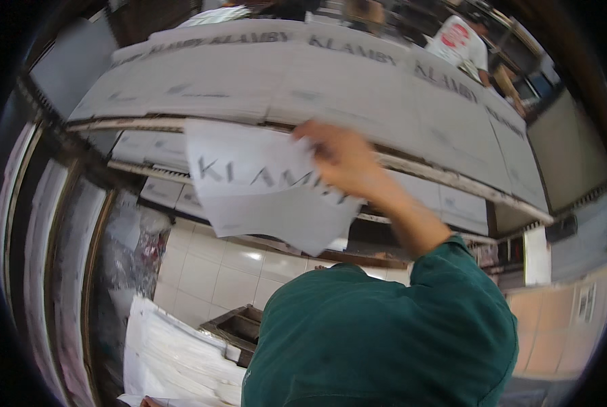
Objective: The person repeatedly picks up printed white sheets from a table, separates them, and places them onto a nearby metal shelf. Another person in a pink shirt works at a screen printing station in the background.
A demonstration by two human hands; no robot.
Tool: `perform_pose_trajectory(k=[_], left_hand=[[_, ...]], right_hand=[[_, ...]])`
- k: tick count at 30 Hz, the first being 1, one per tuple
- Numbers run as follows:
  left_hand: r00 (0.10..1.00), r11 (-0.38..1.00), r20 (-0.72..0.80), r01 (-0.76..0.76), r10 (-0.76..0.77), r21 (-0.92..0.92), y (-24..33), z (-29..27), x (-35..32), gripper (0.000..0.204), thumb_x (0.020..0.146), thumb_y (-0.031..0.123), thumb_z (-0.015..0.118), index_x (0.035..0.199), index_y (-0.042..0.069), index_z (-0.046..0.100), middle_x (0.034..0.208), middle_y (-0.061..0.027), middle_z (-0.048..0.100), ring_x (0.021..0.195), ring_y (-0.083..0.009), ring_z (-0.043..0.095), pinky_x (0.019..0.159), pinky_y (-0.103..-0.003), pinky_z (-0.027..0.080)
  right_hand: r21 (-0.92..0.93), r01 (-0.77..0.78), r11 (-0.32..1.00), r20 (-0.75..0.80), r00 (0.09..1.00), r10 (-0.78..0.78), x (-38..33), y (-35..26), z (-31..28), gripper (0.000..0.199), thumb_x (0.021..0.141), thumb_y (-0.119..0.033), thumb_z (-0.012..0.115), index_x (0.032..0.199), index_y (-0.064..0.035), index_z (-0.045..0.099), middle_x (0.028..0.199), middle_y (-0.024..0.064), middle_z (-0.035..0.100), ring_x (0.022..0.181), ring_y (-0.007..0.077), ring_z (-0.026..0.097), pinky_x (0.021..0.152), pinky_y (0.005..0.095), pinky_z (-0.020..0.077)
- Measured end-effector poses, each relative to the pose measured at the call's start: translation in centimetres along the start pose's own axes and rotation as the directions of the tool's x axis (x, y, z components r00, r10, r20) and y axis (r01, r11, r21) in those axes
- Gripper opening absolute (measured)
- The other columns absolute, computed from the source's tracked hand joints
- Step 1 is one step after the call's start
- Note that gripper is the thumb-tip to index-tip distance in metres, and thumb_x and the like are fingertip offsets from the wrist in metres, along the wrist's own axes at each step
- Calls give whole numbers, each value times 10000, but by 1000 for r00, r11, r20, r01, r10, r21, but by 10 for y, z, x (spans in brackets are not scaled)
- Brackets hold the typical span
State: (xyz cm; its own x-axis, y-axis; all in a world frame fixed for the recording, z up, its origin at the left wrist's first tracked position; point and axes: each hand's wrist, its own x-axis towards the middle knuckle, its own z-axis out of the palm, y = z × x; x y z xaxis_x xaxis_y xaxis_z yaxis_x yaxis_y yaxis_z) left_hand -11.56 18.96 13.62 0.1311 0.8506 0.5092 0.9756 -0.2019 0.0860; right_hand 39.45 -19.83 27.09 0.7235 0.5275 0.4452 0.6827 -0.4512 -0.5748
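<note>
My right hand (341,157) reaches forward from a green sleeve, with its fingers closed on the top edge of a thin white sheet (276,214). Dark printed lettering runs across the sheet, which hangs down and bends at its lower edge. Behind it, several matching white sheets (351,88) lie side by side on the upper rack shelf. At the lower left is a thick stack of white sheets (181,353). Only a sliver of my left hand (150,402) shows beside that stack at the bottom edge; its fingers are hidden.
The rack's pale shelf edge (453,180) crosses ahead, with more sheets on lower levels. Upright framed panels (52,271) stand at left, near clear plastic (128,251). A dark wooden crate (239,329) sits on the tiled floor (212,261). Another person (463,47) is beyond the rack.
</note>
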Motion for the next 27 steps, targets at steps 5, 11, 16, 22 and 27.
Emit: perform_pose_trajectory(k=[5, 11, 16, 22, 27], left_hand=[[989, 974, -106, -118, 98, -195, 129, -35, 47, 368, 747, 343, 542, 732, -10, 646, 706, -176, 620, 641, -326, 586, 615, -397, 460], [987, 932, -76, -162, 145, -325, 213, -57, 50, 467, 765, 428, 505, 817, -15, 644, 777, -186, 624, 730, -331, 596, 665, -389, 461], [984, 910, -20, -171, 177, -378, 237, -22, 29, 342, 814, 345, 514, 953, 48, 611, 904, -128, 626, 848, -306, 587, 732, -379, 446], [995, 815, -3, -87, 104, -573, 283, -12, -35, 256, 790, 249, 581, 858, 5, 616, 746, -92, 618, 641, -202, 559, 619, -310, 443], [983, 769, 76, -83, 169, -634, 306, -20, -83, 217, 794, 196, 569, 816, -17, 600, 693, -79, 587, 595, -156, 497, 577, -288, 410]], right_hand=[[-254, -91, 963, -293, 956, 13, -39, 7, -176, 262, 763, -7, 444, 998, -33, 556, 773, 51, 552, 720, 118, 509, 675, 241, 421], [-489, -385, 783, -376, 903, 209, -132, 69, -390, 172, 863, -111, 436, 999, -31, 504, 889, 17, 504, 836, 106, 452, 765, 231, 364], [-693, -551, 464, -325, 814, 481, -175, 120, -519, 211, 864, -164, 421, 1036, -58, 484, 1010, 63, 499, 964, 145, 440, 865, 264, 330], [-746, -524, 411, -330, 827, 455, -196, 285, -597, 119, 835, -143, 421, 898, -58, 478, 835, 47, 502, 827, 138, 457, 749, 256, 371], [-734, -668, 124, -527, 675, 517, -165, 358, -541, 159, 843, -204, 438, 972, -145, 510, 962, 101, 562, 969, 231, 521, 823, 441, 330]])
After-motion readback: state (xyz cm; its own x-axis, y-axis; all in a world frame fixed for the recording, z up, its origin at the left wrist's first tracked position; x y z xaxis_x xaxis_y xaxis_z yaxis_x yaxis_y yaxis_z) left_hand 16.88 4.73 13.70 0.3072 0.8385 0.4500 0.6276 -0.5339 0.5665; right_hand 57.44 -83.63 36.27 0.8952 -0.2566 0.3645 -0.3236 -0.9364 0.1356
